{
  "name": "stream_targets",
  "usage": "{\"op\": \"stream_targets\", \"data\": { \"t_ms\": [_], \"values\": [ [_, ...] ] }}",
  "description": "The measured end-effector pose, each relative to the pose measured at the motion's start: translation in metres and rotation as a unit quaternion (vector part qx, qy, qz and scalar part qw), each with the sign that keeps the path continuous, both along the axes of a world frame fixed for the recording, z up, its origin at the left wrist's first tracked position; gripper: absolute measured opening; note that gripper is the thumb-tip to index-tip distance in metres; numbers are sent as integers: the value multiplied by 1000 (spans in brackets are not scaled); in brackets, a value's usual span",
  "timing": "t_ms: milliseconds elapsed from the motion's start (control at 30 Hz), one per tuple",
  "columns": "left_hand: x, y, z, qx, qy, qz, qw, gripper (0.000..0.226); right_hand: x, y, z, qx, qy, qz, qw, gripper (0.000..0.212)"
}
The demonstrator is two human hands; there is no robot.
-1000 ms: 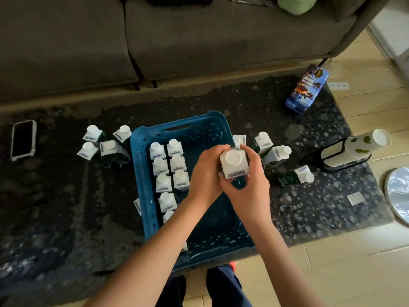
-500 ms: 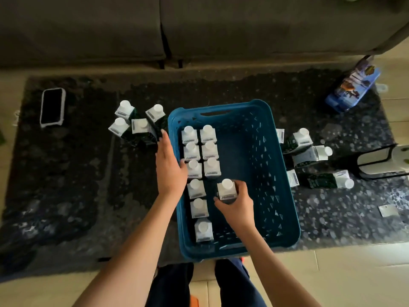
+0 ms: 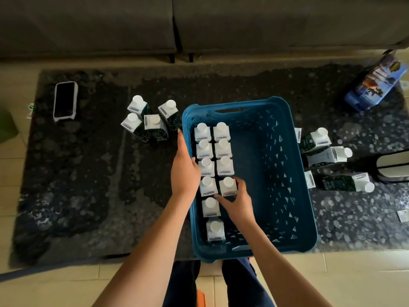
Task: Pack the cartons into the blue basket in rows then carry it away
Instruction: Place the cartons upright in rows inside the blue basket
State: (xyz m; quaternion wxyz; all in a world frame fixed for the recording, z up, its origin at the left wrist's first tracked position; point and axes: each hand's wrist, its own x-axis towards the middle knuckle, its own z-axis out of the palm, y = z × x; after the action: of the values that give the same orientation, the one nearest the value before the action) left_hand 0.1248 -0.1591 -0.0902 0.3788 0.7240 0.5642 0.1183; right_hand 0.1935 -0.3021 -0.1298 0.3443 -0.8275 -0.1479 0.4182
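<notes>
The blue basket (image 3: 285, 173) stands on a dark rug. Inside it, white-capped cartons stand upright in two rows along the left wall; the left row (image 3: 204, 149) is longer than the right row (image 3: 223, 147). My right hand (image 3: 239, 202) grips the nearest carton of the right row (image 3: 228, 187), which stands on the basket floor. My left hand (image 3: 184, 167) rests on the basket's left rim with straight fingers. Several loose cartons (image 3: 150, 122) stand left of the basket. Others (image 3: 327, 156) stand or lie to its right.
A phone (image 3: 64, 100) lies on the rug at far left. A blue packet (image 3: 376, 85) lies at the far right, and a white and black object (image 3: 391, 167) sits at the right edge. A grey sofa (image 3: 177, 23) runs along the back.
Both hands held one carton above the basket. My right hand has since set it down in the right row, and my left hand has moved to the left rim.
</notes>
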Motion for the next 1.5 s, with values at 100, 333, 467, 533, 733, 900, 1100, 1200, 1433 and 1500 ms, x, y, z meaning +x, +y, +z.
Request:
{"op": "stream_targets", "data": {
  "t_ms": [100,333,467,533,733,900,1100,1200,1433,1500],
  "values": [
    [0,0,1,-2,-5,0,1000,81,0,-1,-4,7,1,2,1000,75],
    [0,0,1,-3,-7,3,1000,81,-1,2,-7,20,7,-13,1000,77],
    [0,1,1,-1,-4,1,1000,81,1,1,-9,13,8,31,999,83],
    [0,1,1,0,0,-1,1000,81,4,2,-7,11,6,51,999,87],
    [-1,1,1,6,15,-5,1000,80,27,-4,40,46,-55,34,997,64],
    [-1,0,1,13,13,-11,1000,80,81,-39,90,72,-315,-117,939,30],
    [0,-1,0,20,23,-9,1000,78,150,-82,35,-162,-174,-36,971,69],
    [0,-1,0,21,34,-6,999,77,160,-76,17,-164,-94,61,980,70],
    [0,-1,-1,22,46,-4,999,74,162,-70,13,-159,-115,49,979,51],
    [0,-1,-2,24,45,-7,999,74,164,-73,13,-170,-101,80,977,55]
  ]
}}
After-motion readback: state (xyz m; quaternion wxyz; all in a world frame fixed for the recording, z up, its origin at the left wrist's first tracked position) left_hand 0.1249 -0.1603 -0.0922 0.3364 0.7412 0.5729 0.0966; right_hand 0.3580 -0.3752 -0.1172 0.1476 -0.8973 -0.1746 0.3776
